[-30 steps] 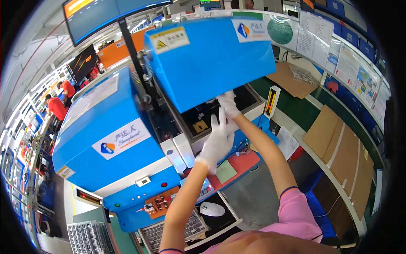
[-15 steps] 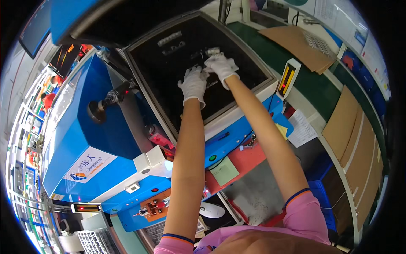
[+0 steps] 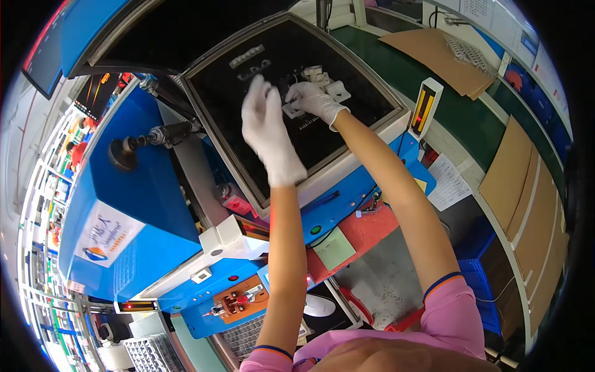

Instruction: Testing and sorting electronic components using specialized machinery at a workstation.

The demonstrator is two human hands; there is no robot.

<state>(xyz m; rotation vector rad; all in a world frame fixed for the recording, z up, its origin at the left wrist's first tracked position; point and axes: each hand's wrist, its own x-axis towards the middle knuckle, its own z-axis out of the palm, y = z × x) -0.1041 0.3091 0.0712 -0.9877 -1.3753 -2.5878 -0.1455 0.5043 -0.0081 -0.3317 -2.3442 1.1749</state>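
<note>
Both of my hands wear white gloves and are over a framed black machine bed (image 3: 353,124). My left hand (image 3: 268,136) is slightly blurred and raised above the left part of the bed. Its fingers point away from me, with the thumb apart, and nothing shows in it. My right hand (image 3: 315,103) is low over the middle of the bed, fingertips pinched together; what they grip is hidden. Just below those fingertips lies a flat white piece (image 3: 292,112). Beyond the hand are a white block-like part (image 3: 315,75) and a white plate with a hole (image 3: 338,91).
Small clear strips (image 3: 246,57) lie at the bed's far left. A sensor post (image 3: 424,108) with yellow and red stripes rises at its right corner. Blue machine housing (image 3: 142,186) stands at left. Cardboard sheets (image 3: 434,59) rest on the green bench (image 3: 372,56) at right.
My left hand has lifted off the bed and swung left, away from the right hand. The right hand has shifted slightly left, and more white pieces show around it.
</note>
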